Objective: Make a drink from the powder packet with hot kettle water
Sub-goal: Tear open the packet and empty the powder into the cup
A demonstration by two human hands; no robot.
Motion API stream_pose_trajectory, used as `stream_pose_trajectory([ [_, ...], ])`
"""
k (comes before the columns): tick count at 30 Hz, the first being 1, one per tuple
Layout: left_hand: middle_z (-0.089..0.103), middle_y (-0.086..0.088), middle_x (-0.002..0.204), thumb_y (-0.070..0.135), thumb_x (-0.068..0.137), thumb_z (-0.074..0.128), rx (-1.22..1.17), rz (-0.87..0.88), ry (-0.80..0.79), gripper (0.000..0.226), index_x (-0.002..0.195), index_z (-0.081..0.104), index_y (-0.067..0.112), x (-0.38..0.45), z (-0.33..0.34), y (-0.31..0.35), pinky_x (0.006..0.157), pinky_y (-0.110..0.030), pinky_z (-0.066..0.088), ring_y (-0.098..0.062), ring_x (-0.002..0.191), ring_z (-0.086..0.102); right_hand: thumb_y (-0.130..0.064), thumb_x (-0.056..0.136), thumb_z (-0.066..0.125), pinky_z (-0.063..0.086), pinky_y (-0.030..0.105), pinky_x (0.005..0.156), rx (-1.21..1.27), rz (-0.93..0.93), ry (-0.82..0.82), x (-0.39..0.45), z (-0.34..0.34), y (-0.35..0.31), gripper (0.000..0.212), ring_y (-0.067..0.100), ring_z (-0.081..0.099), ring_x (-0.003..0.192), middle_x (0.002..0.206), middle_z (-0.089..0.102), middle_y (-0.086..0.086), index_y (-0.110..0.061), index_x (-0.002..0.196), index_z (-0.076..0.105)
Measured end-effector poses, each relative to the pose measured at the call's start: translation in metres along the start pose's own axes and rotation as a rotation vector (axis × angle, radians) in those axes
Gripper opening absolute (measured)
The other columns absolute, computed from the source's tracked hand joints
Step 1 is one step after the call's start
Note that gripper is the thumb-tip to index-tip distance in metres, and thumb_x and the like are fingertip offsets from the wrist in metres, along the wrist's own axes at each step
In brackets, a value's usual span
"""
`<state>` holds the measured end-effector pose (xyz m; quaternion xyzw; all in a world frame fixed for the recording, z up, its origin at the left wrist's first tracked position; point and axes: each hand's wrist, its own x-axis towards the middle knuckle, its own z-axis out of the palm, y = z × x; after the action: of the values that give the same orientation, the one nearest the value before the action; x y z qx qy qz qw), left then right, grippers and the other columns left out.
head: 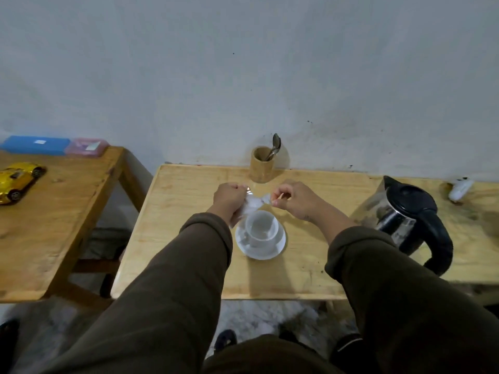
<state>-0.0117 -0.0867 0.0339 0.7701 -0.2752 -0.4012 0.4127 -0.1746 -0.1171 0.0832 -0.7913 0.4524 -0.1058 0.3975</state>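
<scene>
A small white powder packet (253,203) is stretched between my two hands, just above the far rim of a white cup (262,228). My left hand (229,201) grips the packet's left end in a fist. The fingertips of my right hand (293,200) pinch its right end. The cup stands upright on a white saucer (270,252) in the middle of the light wooden table (310,273); it looks empty. A glass kettle (405,214) with a black lid and handle stands to the right of the saucer.
A bamboo holder (261,165) with a metal spoon (275,147) stands at the table's back edge by the wall. A white object (460,188) lies at the far right. On a second table to the left sit a yellow toy car (19,182) and blue and pink boxes (35,145).
</scene>
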Motion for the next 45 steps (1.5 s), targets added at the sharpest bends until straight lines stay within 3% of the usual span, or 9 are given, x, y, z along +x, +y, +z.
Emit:
stream_pose_trajectory([
  [7, 0.072, -0.011, 0.115, 0.032, 0.088, 0.060, 0.306, 0.013, -0.071, 0.030, 0.102, 0.075, 0.010, -0.008, 0.012, -0.024, 0.097, -0.033, 0.050, -0.029, 0.112, 0.062, -0.001, 0.081, 0.067, 0.037, -0.002, 0.061, -0.053, -0.016, 0.014, -0.015, 0.023, 0.022, 0.008, 0.012, 0.050, 0.093, 0.103, 0.049, -0.001, -0.009, 0.078, 0.068],
  [17, 0.068, -0.017, 0.112, 0.025, 0.090, 0.060, 0.609, -0.084, -0.033, 0.031, 0.104, 0.065, -0.003, -0.013, 0.026, -0.021, 0.083, -0.032, 0.052, -0.031, 0.105, 0.065, 0.003, 0.085, 0.054, 0.048, 0.028, 0.077, 0.012, 0.051, -0.087, -0.020, 0.042, 0.039, 0.019, 0.021, 0.063, 0.081, 0.085, 0.065, 0.006, -0.015, 0.078, 0.058],
  [22, 0.051, -0.003, 0.064, 0.020, 0.093, 0.054, 0.791, -0.160, -0.042, 0.037, 0.059, 0.049, 0.007, -0.018, 0.025, -0.010, 0.089, -0.026, 0.050, -0.021, 0.088, 0.057, 0.004, 0.077, 0.053, 0.045, 0.025, 0.074, -0.014, 0.040, -0.118, -0.016, 0.048, 0.045, 0.030, 0.019, 0.054, 0.080, 0.088, 0.056, 0.004, -0.014, 0.100, 0.061],
  [27, 0.045, -0.003, 0.061, 0.019, 0.094, 0.048, 0.894, -0.152, -0.113, 0.039, 0.057, 0.042, 0.010, -0.016, 0.030, -0.002, 0.091, -0.027, 0.046, -0.022, 0.090, 0.055, 0.003, 0.080, 0.052, 0.045, 0.028, 0.077, -0.112, -0.025, 0.001, -0.012, 0.053, 0.051, 0.032, 0.025, 0.057, 0.084, 0.093, 0.059, 0.012, -0.008, 0.104, 0.069],
  [29, 0.051, -0.005, 0.069, 0.021, 0.095, 0.049, 0.757, -0.233, -0.165, 0.038, 0.060, 0.044, 0.009, -0.010, 0.031, -0.003, 0.092, -0.028, 0.049, -0.020, 0.087, 0.057, 0.001, 0.082, 0.056, 0.042, 0.025, 0.074, -0.081, -0.013, 0.028, -0.011, 0.053, 0.054, 0.025, 0.025, 0.058, 0.085, 0.088, 0.060, 0.010, -0.005, 0.100, 0.072],
  [33, 0.062, -0.010, 0.093, 0.020, 0.098, 0.049, 0.164, -0.411, -0.199, 0.021, 0.094, 0.053, 0.000, -0.011, 0.028, 0.002, 0.050, -0.024, 0.059, -0.020, 0.069, 0.067, -0.009, 0.085, 0.064, 0.031, 0.016, 0.066, -0.019, -0.007, 0.089, -0.006, 0.048, 0.057, 0.016, 0.013, 0.049, 0.079, 0.066, 0.042, -0.012, -0.004, 0.096, 0.074],
  [36, 0.061, -0.018, 0.124, 0.033, 0.100, 0.042, 0.090, -0.420, -0.200, 0.052, 0.129, 0.047, -0.010, -0.017, 0.022, 0.006, 0.049, -0.023, 0.057, -0.023, 0.079, 0.074, -0.015, 0.085, 0.065, 0.030, 0.012, 0.055, -0.026, 0.003, 0.095, -0.002, 0.046, 0.056, 0.015, 0.014, 0.048, 0.080, 0.077, 0.048, -0.002, -0.005, 0.093, 0.073],
  [40, 0.064, -0.014, 0.076, 0.046, 0.098, 0.037, 0.025, -0.350, -0.123, 0.061, 0.122, 0.057, -0.007, -0.019, 0.014, 0.002, 0.061, -0.024, 0.054, -0.018, 0.063, 0.064, -0.019, 0.086, 0.064, 0.026, 0.003, 0.052, -0.026, 0.046, 0.094, 0.004, 0.042, 0.057, 0.014, 0.014, 0.046, 0.076, 0.065, 0.045, -0.009, -0.015, 0.075, 0.070],
  [45, 0.063, -0.013, 0.082, 0.049, 0.098, 0.034, -0.139, -0.255, -0.109, 0.066, 0.118, 0.058, -0.009, -0.021, 0.013, -0.013, 0.069, -0.025, 0.055, -0.019, 0.072, 0.064, -0.022, 0.086, 0.063, 0.032, 0.023, 0.057, 0.001, 0.114, 0.078, 0.009, 0.042, 0.057, 0.019, 0.017, 0.048, 0.075, 0.074, 0.056, 0.003, -0.006, 0.077, 0.067],
])
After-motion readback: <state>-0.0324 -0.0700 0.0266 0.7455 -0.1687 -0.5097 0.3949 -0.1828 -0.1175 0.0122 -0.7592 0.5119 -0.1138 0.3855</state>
